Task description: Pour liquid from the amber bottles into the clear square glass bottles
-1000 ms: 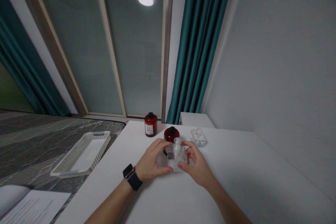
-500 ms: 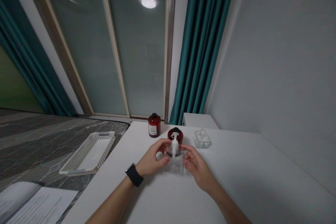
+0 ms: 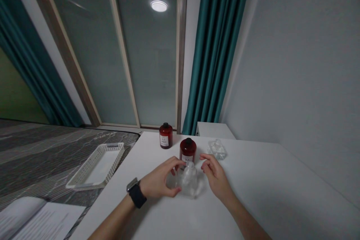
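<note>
A clear pump bottle (image 3: 189,183) stands on the white table between my hands, its outline and white pump smeared by motion. My left hand (image 3: 161,178), with a watch at the wrist, is curved at the bottle's left side. Its thumb and fingers are spread apart, the tips at or very near the bottle; whether they touch is unclear. My right hand (image 3: 215,176) hovers to the right, off the bottle, fingers loosely bent and holding nothing. Directly behind the bottle is a dark red bottle (image 3: 188,148) with a black cap, its lower part partly covered.
Another red bottle (image 3: 165,137) with a white label stands at the back left. A clear, glass-like container (image 3: 217,149) sits at the back right. Left of the table are a white basket (image 3: 73,186) and an open book (image 3: 53,217). A wall (image 3: 303,82) rises on the right.
My right hand has come away from the pump bottle to the right. The bottle and my left hand sit slightly lower in view, and the pump no longer stands out clearly.
</note>
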Available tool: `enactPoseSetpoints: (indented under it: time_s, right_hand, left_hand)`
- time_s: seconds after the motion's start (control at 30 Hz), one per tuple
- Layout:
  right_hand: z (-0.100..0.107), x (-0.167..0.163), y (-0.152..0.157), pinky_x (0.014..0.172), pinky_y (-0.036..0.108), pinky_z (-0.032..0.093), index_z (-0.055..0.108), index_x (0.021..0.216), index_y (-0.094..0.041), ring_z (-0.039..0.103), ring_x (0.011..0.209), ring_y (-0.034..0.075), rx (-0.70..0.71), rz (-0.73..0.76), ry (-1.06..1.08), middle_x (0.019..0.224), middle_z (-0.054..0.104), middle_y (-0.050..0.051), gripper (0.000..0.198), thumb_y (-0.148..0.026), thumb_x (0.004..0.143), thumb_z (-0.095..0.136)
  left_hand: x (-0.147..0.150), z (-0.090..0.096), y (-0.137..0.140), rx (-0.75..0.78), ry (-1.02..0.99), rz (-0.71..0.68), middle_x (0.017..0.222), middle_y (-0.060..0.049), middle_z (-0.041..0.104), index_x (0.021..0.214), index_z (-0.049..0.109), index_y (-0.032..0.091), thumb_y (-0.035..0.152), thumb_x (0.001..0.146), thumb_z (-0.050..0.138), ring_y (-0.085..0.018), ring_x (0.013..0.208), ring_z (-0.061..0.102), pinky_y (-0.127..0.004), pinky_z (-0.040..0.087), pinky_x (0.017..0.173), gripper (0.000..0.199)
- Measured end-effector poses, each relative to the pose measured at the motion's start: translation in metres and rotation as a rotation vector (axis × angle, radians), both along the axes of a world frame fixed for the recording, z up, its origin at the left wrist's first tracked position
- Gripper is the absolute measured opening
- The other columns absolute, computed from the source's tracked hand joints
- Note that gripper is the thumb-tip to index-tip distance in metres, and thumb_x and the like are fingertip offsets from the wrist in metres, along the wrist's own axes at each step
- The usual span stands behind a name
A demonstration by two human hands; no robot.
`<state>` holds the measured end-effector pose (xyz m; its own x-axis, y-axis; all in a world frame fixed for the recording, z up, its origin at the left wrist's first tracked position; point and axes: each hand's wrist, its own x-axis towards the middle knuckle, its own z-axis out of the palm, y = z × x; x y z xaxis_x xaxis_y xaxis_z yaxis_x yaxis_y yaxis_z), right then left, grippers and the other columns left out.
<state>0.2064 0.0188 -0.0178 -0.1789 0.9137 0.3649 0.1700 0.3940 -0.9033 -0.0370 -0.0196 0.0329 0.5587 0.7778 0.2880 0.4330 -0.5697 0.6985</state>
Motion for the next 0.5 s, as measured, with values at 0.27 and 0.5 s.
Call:
enactPoseSetpoints:
  time_s: [0.27, 0.5]
  right_hand:
    - [-0.007, -0.002, 0.010, 0.087, 0.038, 0.052, 0.059, 0.122, -0.023, 0.063, 0.097, 0.022, -0.014, 0.007, 0.013, 0.123, 0.061, 0.010, 0.036, -0.044, 0.095, 0.049]
    - [0.001, -0.006, 0.024, 0.102, 0.050, 0.046, 0.046, 0.142, -0.023, 0.069, 0.101, 0.026, -0.288, 0.180, 0.063, 0.131, 0.061, 0.013, 0.065, -0.064, 0.091, 0.048]
  left_hand:
    - [-0.015, -0.010, -0.012, -0.028, 0.083, 0.034, 0.121, -0.010, 0.057, 0.136, 0.046, 0.023, 0.022, 0.071, 0.077, -0.027, 0.105, 0.057, -0.044, 0.049, 0.095, 0.073]
    - [-0.048, -0.019, 0.015, -0.113, -0.074, 0.219, 0.131, -0.015, 0.057, 0.149, 0.031, 0.023, 0.036, 0.096, 0.051, -0.027, 0.114, 0.059, -0.050, 0.048, 0.099, 0.059]
